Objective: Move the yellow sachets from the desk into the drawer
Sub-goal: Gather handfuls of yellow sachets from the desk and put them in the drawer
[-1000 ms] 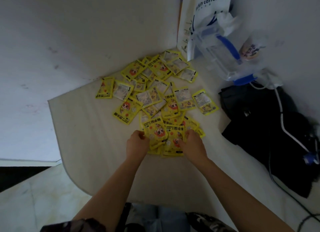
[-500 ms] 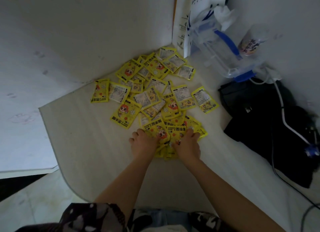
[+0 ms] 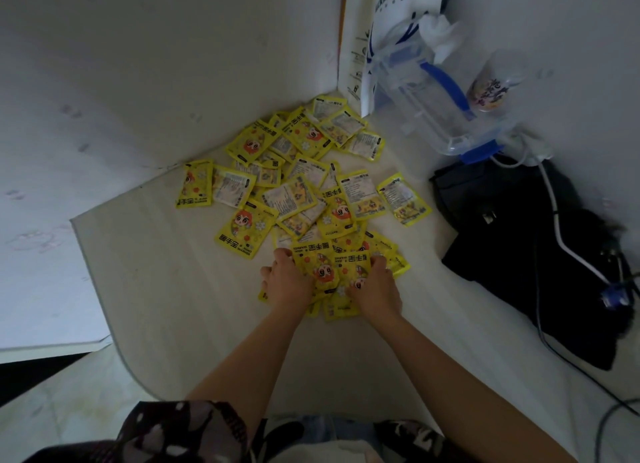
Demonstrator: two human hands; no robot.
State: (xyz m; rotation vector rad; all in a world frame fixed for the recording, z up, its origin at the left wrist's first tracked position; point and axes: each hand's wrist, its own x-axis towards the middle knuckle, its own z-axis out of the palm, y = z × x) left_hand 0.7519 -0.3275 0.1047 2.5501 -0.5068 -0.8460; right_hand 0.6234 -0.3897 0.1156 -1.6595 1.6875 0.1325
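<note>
Hands (image 3: 287,284) (image 3: 375,291) in grip clamped on "HAND WARMER" sachets (image 3: 323,272), "coffee" bag (image 3: 391,30) behind

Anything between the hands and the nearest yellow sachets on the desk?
No. The left hand and right hand already grip the near bunch of sachets from both sides. The drawer isn't in view.

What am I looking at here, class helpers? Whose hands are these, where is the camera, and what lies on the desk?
No machine here: a person wears a camera on the head, looking down at their own two bare hands. The left hand and right hand grip a small bunch of yellow sachets at the near edge of a scattered pile on the pale desk. To the right lie a black bag, a clear plastic container, a white cable and a coffee bag. No drawer shows.
</note>
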